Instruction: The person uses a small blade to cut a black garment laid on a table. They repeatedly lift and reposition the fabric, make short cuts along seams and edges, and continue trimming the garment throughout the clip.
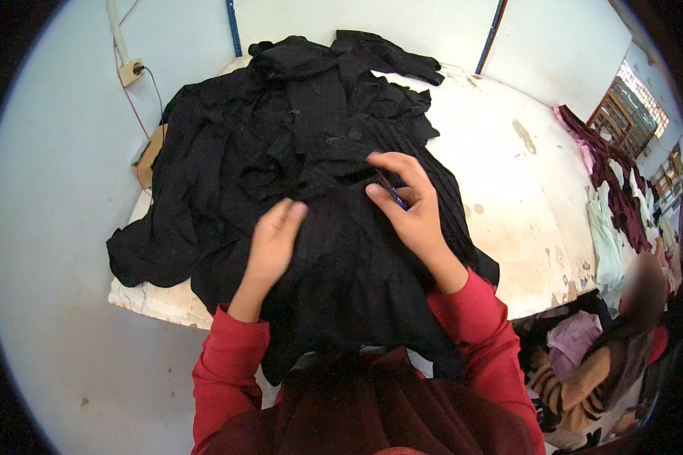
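Observation:
A large heap of black garment cloth (341, 250) spreads before me, its near end hanging over the table edge toward my lap. Over the cloth's left-middle part, my left hand (275, 241) has thumb and forefinger slightly apart, with nothing visible between them; its other fingers are partly hidden. My right hand (419, 208) grips small thread snips (401, 202), with a blue handle and a dark blade pointing up and left. Its thumb and forefinger tips are spread above the cloth's pleated right side. Pale loose threads show on the cloth farther back.
A white, stained table (516, 220) lies under the cloth. At left, a wall socket (131, 73) has a dark cable hanging down beside a brown box (150, 158). Maroon and pale garments (615, 189) are heaped at right. A co-worker (607, 364) sits at lower right.

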Demonstrator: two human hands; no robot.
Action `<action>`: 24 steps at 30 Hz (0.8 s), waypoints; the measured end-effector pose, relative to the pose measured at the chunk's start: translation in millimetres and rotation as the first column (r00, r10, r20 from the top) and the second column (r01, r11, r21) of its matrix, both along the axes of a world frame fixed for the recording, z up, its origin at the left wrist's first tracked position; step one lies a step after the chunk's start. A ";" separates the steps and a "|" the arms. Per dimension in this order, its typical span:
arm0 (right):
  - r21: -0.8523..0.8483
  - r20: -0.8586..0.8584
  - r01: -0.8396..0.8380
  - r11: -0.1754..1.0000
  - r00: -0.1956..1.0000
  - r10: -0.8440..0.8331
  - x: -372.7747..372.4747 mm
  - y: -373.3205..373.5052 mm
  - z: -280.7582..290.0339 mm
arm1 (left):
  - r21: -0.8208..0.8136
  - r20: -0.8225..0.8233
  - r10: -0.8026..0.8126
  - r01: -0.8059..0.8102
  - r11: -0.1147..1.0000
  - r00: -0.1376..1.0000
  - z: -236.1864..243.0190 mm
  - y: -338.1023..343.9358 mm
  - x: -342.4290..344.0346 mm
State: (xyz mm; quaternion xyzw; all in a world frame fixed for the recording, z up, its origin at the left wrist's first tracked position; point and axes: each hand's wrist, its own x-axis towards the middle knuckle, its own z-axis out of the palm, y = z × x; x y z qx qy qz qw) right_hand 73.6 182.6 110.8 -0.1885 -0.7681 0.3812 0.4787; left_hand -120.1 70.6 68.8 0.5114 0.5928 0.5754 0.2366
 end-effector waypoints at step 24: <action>-0.337 -0.181 0.185 0.923 0.950 -0.256 -34.2 -21.9 -34.6 | 0.277 0.703 -0.431 0.340 0.899 0.566 -35.6 23.4 19.0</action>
